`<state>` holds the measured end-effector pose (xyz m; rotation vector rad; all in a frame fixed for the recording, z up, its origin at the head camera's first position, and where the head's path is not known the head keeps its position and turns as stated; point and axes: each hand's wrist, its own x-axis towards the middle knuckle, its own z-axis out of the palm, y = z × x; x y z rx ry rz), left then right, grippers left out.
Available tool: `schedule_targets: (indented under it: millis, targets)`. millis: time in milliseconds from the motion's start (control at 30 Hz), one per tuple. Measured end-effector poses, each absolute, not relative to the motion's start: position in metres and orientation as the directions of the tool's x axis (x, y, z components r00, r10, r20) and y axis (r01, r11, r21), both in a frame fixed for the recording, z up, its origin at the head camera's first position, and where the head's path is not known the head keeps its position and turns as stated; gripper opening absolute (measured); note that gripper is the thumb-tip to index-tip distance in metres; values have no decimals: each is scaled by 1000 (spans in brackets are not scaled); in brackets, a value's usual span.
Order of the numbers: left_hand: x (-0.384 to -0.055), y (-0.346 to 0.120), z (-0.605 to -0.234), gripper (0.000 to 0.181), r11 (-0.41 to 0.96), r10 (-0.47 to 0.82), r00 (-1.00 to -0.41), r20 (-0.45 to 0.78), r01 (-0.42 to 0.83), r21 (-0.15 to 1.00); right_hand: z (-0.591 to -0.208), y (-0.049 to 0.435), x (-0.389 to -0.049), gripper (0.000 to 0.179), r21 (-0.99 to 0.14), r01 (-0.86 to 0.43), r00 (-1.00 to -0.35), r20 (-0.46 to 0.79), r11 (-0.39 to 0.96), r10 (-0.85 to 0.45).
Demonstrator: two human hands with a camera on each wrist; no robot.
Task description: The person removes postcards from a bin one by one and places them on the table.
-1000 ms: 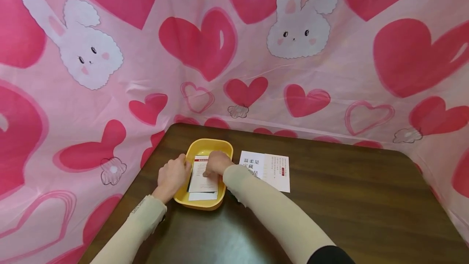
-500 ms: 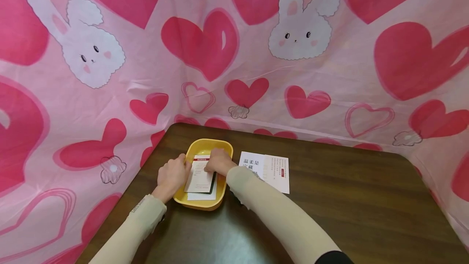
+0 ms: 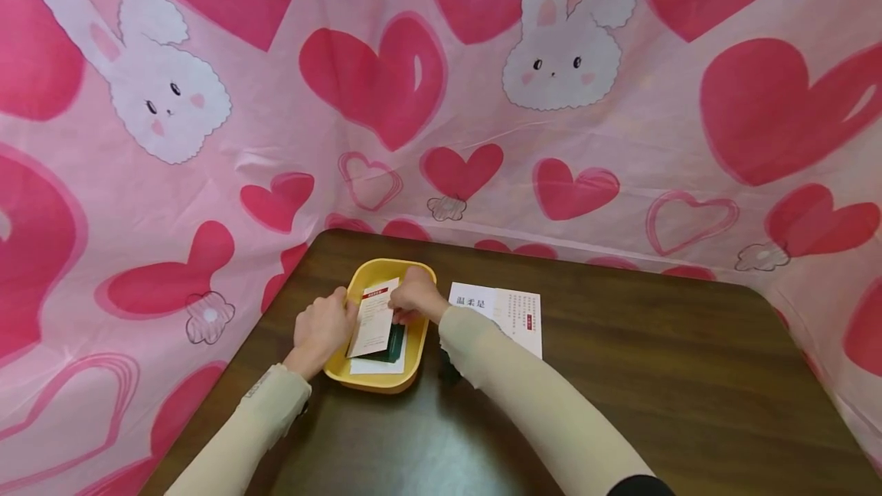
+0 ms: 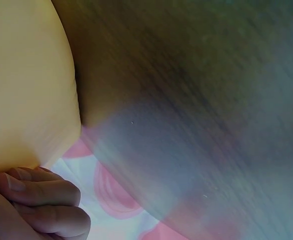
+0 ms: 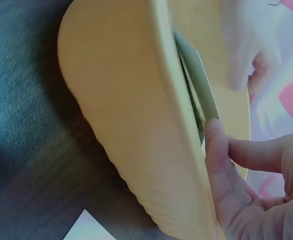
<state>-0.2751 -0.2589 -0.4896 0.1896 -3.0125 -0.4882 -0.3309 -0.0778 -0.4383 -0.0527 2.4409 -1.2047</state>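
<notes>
A yellow plastic tub (image 3: 375, 384) stands on the table, its outer wall (image 4: 26, 95) filling one side of the left wrist view. My left hand (image 3: 322, 330) grips its left rim with curled fingers. Inside the tub, my right hand (image 3: 417, 295) pinches the right edge of a cream printed card (image 3: 372, 325) with a red band. That card tilts up, seen edge-on as a pale card (image 5: 201, 80) in the right wrist view. Beneath it lie dark green cards (image 3: 394, 347) and a white card (image 3: 377, 367).
To the right of the tub, a white card with large black characters (image 3: 471, 296) and a cream card with a red mark (image 3: 521, 318) lie side by side on the brown wooden table (image 3: 641, 373). Pink heart-print cloth (image 3: 482, 121) hangs behind and at the left.
The right hand has gone from pressing on the cream card to pinching its edge. The card's right side has lifted, showing more dark green below. The left hand stays on the rim.
</notes>
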Motion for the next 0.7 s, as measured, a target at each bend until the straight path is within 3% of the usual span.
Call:
schedule_targets:
  millis: [200, 700]
  targets:
    - [-277, -257, -489, 34, 937, -149, -987, 64, -120, 328, -434, -65, -332, 14, -804, 184, -918, -346, 565, -194]
    - [-274, -258, -488, 38, 930, -140, -989, 34, -120, 348, -430, -29, -320, 14, -878, 52, -933, -212, 476, -289]
